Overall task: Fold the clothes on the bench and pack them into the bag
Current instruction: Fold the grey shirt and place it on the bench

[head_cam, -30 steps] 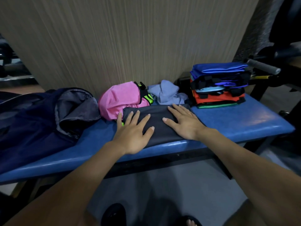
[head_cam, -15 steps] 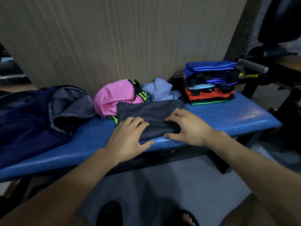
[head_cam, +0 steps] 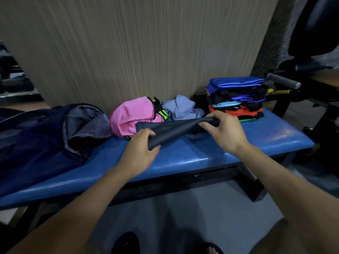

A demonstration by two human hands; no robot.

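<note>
Dark grey, the one folded garment [head_cam: 172, 130] hangs mid-frame over the blue bench [head_cam: 201, 154], its long axis rising lower left to upper right. Two hands grip its ends: left hand [head_cam: 140, 153] and right hand [head_cam: 225, 132], fingers curled round cloth. One navy bag [head_cam: 45, 136] is cut off at left.

No readable text, label, brand, number or sign shows on anything here.
</note>
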